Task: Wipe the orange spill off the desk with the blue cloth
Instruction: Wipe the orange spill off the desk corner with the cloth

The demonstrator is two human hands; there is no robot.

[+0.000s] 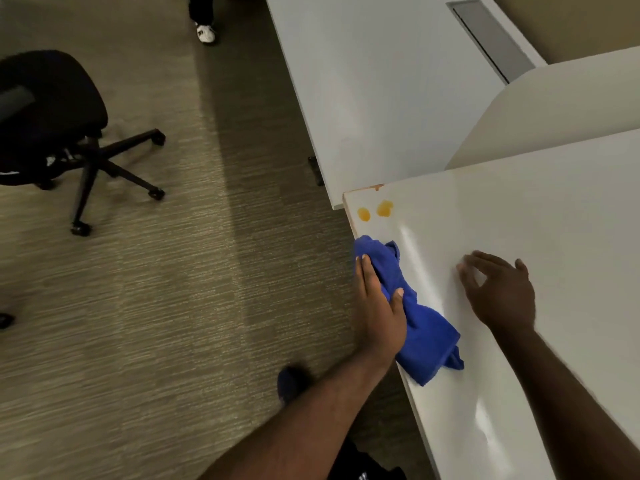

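Observation:
Two small orange spill spots lie near the far left corner of the white desk, with an orange smear on the corner edge just beyond them. A crumpled blue cloth rests along the desk's left edge, a short way nearer to me than the spots. My left hand lies flat on the cloth's left side, thumb pressed into it, holding it at the edge. My right hand rests on the bare desk to the right of the cloth, fingers spread, holding nothing.
A second white desk with a grey cable slot stands beyond, next to a curved divider panel. A black wheeled office chair sits on the carpet at left. Another person's shoe shows at the top.

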